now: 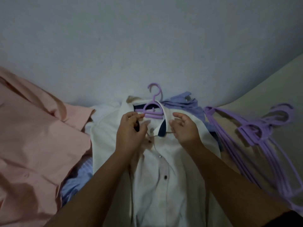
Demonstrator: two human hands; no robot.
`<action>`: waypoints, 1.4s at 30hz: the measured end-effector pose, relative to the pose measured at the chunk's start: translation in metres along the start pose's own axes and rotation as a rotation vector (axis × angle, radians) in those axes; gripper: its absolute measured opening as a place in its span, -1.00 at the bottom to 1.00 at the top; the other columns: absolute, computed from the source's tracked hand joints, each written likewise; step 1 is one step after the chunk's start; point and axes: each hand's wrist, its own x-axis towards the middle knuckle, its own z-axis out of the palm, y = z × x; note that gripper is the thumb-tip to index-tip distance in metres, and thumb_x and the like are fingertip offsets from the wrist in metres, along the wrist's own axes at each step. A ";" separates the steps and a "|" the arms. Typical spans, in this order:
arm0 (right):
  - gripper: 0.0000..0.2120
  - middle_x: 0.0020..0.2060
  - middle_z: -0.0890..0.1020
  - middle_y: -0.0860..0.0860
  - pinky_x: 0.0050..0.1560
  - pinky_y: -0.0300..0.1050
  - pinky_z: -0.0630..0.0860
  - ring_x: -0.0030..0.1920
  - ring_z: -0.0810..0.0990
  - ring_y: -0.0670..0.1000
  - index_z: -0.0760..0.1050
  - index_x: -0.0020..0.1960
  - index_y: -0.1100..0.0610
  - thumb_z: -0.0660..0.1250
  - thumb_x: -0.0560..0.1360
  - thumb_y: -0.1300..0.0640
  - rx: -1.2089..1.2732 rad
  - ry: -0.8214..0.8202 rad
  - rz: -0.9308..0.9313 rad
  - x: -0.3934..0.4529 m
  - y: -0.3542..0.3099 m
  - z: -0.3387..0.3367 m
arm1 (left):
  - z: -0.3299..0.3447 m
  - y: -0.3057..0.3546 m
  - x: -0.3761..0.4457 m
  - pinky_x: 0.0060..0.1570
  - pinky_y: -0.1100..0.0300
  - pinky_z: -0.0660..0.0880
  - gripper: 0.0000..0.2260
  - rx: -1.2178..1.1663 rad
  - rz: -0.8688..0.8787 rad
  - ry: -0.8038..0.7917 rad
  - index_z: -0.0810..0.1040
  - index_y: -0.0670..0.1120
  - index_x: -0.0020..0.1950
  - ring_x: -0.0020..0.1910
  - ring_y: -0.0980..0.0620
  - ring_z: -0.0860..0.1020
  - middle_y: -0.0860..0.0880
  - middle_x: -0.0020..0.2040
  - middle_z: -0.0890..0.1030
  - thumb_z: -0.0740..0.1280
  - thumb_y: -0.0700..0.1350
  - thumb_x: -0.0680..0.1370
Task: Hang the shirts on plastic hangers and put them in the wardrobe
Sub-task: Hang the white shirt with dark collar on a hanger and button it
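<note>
Dim light blurs the fine detail, and most of the purple hanger [153, 110] is hidden inside the white shirt [164, 161]; only its hook and neck bars show at the open collar. The left hand [131, 130] pinches the collar's left edge with curled fingers. The right hand [183, 126] is curled at the placket beside the collar; what it grips is unclear. Left of the white shirt lies a peach shirt [32, 136]; right of it, a stack of purple hangers [255, 133]. A blue striped shirt [185, 102] peeks from beneath. The white shirt has dark buttons and navy collar lining.
</note>
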 end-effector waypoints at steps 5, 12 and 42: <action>-0.70 0.14 0.54 0.06 0.25 -0.09 0.40 0.18 0.50 0.03 0.54 0.21 0.12 0.37 0.48 0.17 -0.367 0.022 -0.238 0.053 -0.013 0.021 | 0.014 -0.014 0.056 0.16 -0.02 0.35 -0.65 0.380 0.179 0.039 0.63 0.06 0.14 0.27 -0.09 0.44 -0.02 0.25 0.53 0.33 0.11 0.39; -0.63 0.13 0.57 -0.04 0.18 0.14 0.43 0.16 0.50 0.07 0.51 0.20 -0.06 0.32 0.43 -0.12 -0.749 -0.044 -0.144 0.089 -0.003 0.038 | 0.028 -0.023 0.084 0.40 -0.17 -0.07 -0.32 0.673 0.217 -0.275 0.37 0.14 0.42 0.49 -0.04 0.10 0.07 0.45 0.33 0.43 0.27 0.34; -0.92 -0.09 0.65 0.08 0.02 -0.03 0.53 -0.07 0.60 0.07 0.60 -0.09 0.08 0.33 0.52 0.18 0.000 -0.215 0.160 0.028 -0.017 -0.004 | -0.012 0.020 0.053 -0.17 0.52 0.28 -0.67 0.122 -0.109 -0.315 0.54 -0.01 0.31 -0.06 0.13 0.50 -0.04 0.19 0.56 0.30 -0.23 0.56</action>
